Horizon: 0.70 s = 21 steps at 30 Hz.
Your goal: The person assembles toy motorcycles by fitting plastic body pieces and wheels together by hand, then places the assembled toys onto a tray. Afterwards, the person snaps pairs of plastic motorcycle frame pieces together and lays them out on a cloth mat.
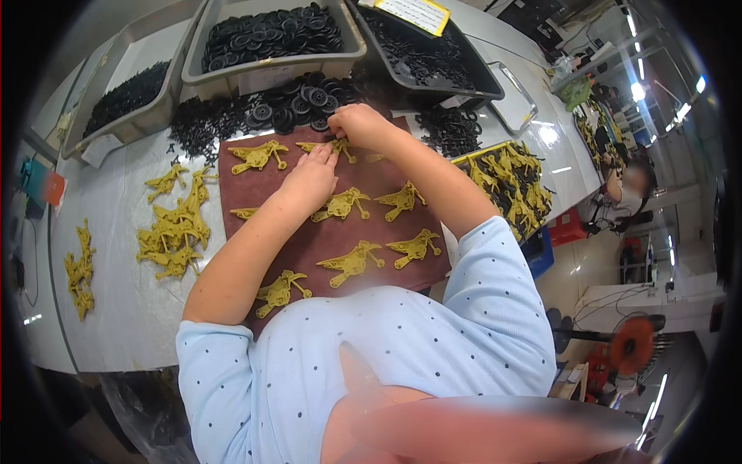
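On a dark red cloth mat [305, 253], yellow plastic parts lie in rows, such as one near the middle [352, 262]. My left hand [313, 175] rests at the top row with its fingertips against a yellow plastic part [341, 146], steadying it. Over the far end of that part, my right hand [358, 124] is closed in a pinch; whatever its fingers hold is hidden. Just beyond both hands is a loose pile of black plastic wheels [317, 98]. Small black pieces [202, 124] are heaped left of the wheels.
Bins stand along the back: a grey one of wheels [355, 52], a grey one of small black parts [175, 77], and a black one [485, 91]. Yellow parts [171, 232] pile up at left. A tray of yellow-and-black pieces [514, 185] sits at right. Another person [624, 189] sits farther off.
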{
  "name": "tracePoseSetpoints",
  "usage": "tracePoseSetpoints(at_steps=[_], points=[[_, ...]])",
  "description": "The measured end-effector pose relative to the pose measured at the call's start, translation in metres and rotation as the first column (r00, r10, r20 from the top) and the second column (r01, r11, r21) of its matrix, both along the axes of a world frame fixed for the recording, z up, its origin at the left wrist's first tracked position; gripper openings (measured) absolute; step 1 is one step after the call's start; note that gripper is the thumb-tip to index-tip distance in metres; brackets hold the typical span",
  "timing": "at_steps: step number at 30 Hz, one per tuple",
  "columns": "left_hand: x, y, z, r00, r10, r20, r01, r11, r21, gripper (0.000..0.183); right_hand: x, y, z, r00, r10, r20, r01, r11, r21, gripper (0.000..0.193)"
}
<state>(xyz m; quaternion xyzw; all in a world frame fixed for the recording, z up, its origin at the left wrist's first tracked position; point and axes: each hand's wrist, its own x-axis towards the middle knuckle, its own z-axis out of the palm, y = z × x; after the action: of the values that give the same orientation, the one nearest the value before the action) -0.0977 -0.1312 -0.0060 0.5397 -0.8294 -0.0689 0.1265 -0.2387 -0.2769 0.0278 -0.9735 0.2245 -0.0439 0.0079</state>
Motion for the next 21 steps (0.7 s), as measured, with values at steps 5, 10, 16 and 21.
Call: tracePoseSetpoints(at_steps=[5, 10, 16, 21], points=[[0.005, 0.004, -0.001, 1.000, -0.015, -0.011, 0.015, 1.000, 0.007, 0.052, -0.030, -0.003, 0.013, 0.945, -0.052, 0.322, 0.005, 0.989, 0.146, 0.032], [0.009, 0.001, 0.008, 0.997, -0.057, -0.045, 0.060, 0.996, 0.071, 0.049, -0.128, -0.022, 0.047, 0.851, -0.518, 0.085, 0.481, 0.834, 0.271, 0.028], [0.015, 0.012, 0.035, 0.997, -0.060, 0.055, 0.062, 0.997, -0.043, 0.044, -0.152, -0.007, 0.032, 0.803, -0.575, -0.156, 0.589, 0.805, 0.068, 0.020], [0.053, 0.034, 0.039, 0.989, 0.144, 0.042, -0.143, 0.989, -0.040, 0.044, -0.157, -0.009, 0.016, 0.820, -0.553, -0.146, 0.558, 0.830, -0.008, 0.016]])
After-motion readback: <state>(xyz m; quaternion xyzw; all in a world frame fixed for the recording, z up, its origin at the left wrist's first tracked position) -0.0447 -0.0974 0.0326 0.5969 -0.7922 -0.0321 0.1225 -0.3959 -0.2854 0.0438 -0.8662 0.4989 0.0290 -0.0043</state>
